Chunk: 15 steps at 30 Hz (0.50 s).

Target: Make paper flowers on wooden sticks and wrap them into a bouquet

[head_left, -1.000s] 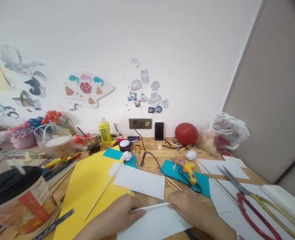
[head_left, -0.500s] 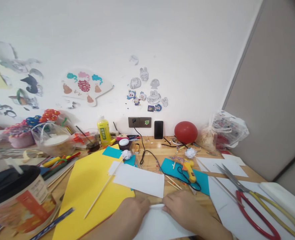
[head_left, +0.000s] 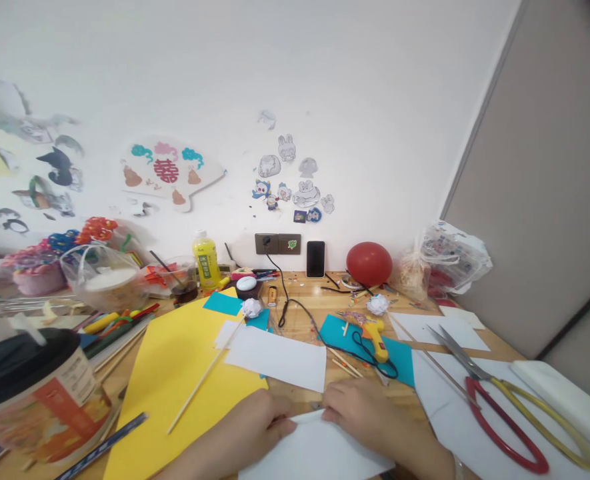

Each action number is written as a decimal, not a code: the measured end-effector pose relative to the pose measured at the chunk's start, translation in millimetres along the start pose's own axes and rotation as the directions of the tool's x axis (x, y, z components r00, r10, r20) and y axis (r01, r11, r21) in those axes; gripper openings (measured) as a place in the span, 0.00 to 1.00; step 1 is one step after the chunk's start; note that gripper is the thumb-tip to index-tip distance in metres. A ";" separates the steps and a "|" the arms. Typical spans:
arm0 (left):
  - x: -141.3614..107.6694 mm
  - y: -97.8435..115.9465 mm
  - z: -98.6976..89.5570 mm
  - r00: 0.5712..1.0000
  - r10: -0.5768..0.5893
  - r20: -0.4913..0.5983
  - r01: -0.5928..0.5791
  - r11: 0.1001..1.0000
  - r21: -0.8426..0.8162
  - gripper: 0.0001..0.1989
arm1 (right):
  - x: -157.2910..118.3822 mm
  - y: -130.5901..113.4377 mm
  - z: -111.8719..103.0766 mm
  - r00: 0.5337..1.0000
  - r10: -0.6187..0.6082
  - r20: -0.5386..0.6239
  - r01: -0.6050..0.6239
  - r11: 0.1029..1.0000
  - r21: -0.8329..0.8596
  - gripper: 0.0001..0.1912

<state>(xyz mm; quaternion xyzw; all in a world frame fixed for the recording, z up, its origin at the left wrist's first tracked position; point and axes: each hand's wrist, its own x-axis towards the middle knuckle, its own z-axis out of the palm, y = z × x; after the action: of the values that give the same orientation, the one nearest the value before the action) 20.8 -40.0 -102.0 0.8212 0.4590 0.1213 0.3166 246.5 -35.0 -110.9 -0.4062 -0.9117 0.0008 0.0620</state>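
Note:
A sheet of white paper (head_left: 317,448) lies at the near edge of the table, its far edge turned up into a narrow fold or roll. My left hand (head_left: 262,417) pinches the left end of that edge, fingers curled. At the right end, my right hand (head_left: 352,410) has its fingers bent over the same edge. Just beyond them is a white paper strip (head_left: 277,357), partly over a yellow sheet (head_left: 175,360). On the yellow sheet, a thin wooden stick (head_left: 199,383) reaches up to a crumpled white paper ball (head_left: 251,307).
Large scissors (head_left: 509,417) with red and yellow handles lie on white paper at right. A yellow glue gun (head_left: 376,340) rests on blue paper, its black cord (head_left: 299,307) crossing the table. A lidded cup (head_left: 35,400) stands near left; a red balloon (head_left: 369,264) sits by the wall.
My left hand has shifted slightly left and down along the paper, and more of the turned edge shows between my hands. The right hand stays at its end. The view has shifted slightly.

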 end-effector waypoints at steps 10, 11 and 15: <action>-2.5 2.7 -3.2 0.997 -0.053 0.060 0.059 0.993 -0.102 0.08 | -4.4 -5.5 13.6 0.979 -0.169 -0.112 0.141 0.965 -0.220 0.07; -3.3 1.9 -3.9 0.995 -0.034 0.089 0.044 0.992 -0.114 0.09 | -4.5 -6.7 15.8 0.971 -0.205 -0.124 0.172 0.956 -0.238 0.08; -5.0 -0.6 -2.7 0.993 0.007 0.121 0.005 0.995 -0.104 0.14 | -4.2 -8.9 22.7 0.946 -0.289 -0.148 0.243 0.933 -0.267 0.09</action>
<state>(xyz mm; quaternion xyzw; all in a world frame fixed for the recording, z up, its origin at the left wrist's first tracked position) 16.4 -42.9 -99.8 0.8097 0.4315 0.0951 0.3861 240.0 -42.9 -133.4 -0.2813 -0.9417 -0.1579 0.0954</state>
